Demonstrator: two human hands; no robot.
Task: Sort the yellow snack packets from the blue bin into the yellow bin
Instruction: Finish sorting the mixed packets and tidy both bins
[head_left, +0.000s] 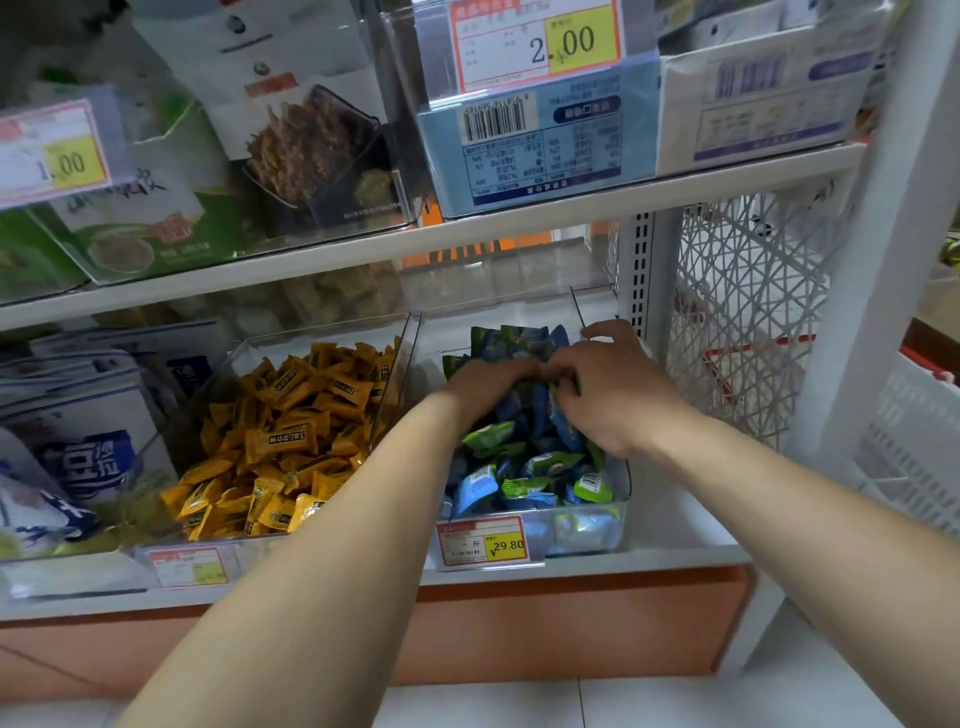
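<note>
Yellow snack packets (280, 431): heaped in the clear yellow bin (332, 328), which stands about midway along the front edge of the lower shelf (675, 540). Whether any lie in the blue bin under your hands cannot be told.

Blue bin (582, 527): clear-walled, just beside the yellow bin on its right, at the right end of the shelf. It holds blue and green packets (519, 467).

Left hand (488, 384): you have it inside the blue bin, palm down, fingers curled into the pile. Its grip is hidden among the packets; you cannot tell what it has hold of.

Right hand (602, 384): also in the blue bin, touching the left hand near the bin's middle. Fingers bent down onto the blue packets, the far finger by the bin's right wall. Its grip likewise cannot be told.

Price label (483, 540): reads 29.80, on the blue bin's front wall.

Second label (189, 566): on the yellow bin's front, print too blurred to read.

Blue-and-white packs (78, 441): at the left end of the shelf.

Upper shelf (519, 218): boxed goods, with tags reading 1.00 (52, 156) and 2.00 (535, 44).

White lattice basket (748, 312): beyond the shelf's right end.
</note>
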